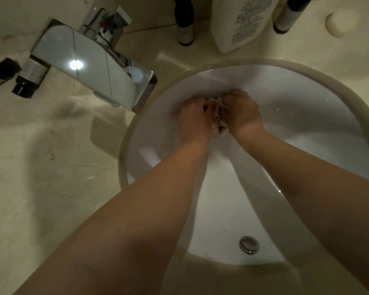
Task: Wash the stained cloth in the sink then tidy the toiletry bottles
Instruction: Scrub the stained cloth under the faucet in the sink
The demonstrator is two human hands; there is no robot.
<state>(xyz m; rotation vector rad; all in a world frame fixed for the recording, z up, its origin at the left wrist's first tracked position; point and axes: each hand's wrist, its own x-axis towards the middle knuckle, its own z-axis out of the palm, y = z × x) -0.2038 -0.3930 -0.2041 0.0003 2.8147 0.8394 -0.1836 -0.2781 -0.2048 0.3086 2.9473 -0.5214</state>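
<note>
Both hands are down in the white oval sink, bunched around a small pale cloth. My left hand grips its left side and my right hand grips its right side. Only a crumpled strip of the cloth shows between the fingers. Two dark bottles lie on their sides on the counter at the far left: one by the tap, another at the edge. At the back stand a slim dark bottle, a large white bottle and another dark bottle.
A wide chrome tap reaches over the sink's left rim, its lever behind it. The drain sits near the front of the basin. A round pale soap lies at the back right. The beige marble counter spreads to the left.
</note>
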